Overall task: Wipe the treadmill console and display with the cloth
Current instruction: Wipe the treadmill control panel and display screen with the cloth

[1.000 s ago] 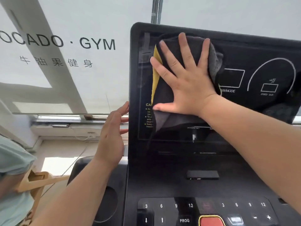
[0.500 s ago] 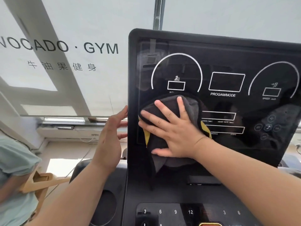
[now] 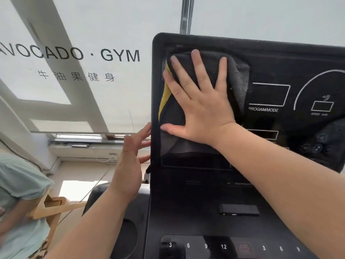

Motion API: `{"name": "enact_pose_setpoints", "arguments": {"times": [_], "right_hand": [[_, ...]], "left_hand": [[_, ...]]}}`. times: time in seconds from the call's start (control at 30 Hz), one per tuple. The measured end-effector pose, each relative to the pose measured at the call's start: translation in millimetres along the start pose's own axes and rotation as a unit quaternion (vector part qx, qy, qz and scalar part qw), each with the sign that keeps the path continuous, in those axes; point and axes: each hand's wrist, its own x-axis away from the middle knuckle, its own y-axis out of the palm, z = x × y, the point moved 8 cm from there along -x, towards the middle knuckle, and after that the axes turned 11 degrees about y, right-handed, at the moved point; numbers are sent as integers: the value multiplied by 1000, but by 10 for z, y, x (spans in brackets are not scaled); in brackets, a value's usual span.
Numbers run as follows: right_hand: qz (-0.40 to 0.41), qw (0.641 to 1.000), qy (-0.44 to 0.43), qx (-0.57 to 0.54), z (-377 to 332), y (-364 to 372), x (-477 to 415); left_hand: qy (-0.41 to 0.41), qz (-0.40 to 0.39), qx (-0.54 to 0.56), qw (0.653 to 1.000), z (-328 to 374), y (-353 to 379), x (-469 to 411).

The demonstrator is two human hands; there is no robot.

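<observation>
The black treadmill display [image 3: 280, 62] stands upright in front of me, above the console [image 3: 196, 202] with its number keys. A dark grey cloth [image 3: 237, 79] with a yellow underside lies flat against the display's upper left corner. My right hand [image 3: 199, 101] presses it there with fingers spread and straight. My left hand [image 3: 130, 161] is held beside the display's left edge, fingers straight, their tips touching or almost touching the frame; it holds nothing.
A window blind [image 3: 74, 62] printed "AVOCADO · GYM" hangs behind the treadmill on the left. Another person in a pale green top [image 3: 16, 193] stands at the lower left by a wooden frame [image 3: 54, 204]. A round cup holder [image 3: 125, 238] sits left of the console.
My right hand has slid the cloth up from the lower left of the display back to the upper left corner. My left hand stays at the left edge.
</observation>
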Motion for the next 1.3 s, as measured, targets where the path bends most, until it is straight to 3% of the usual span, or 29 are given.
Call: {"name": "enact_pose_setpoints", "arguments": {"times": [0.13, 0.27, 0.5, 0.63, 0.8, 1.07, 1.3], "right_hand": [[-16, 997, -67, -19, -382, 304, 648], [-12, 995, -94, -25, -301, 479, 1137], [-8, 998, 70, -7, 357, 151, 374], [-2, 993, 115, -26, 234, -86, -144], [1, 999, 40, -35, -179, -38, -94], [-21, 991, -125, -28, -291, 430, 1001], [-9, 999, 45, -20, 541, 103, 336]], "left_hand": [[-1, 12, -3, 1000, 16, 1, 4], [12, 5, -32, 999, 52, 19, 12], [4, -15, -28, 999, 59, 16, 9], [-9, -27, 0, 1000, 30, 12, 29], [-39, -14, 25, 999, 0, -1, 34], [-57, 6, 14, 998, 30, -46, -8], [-51, 14, 21, 998, 22, 1, 26]]}}
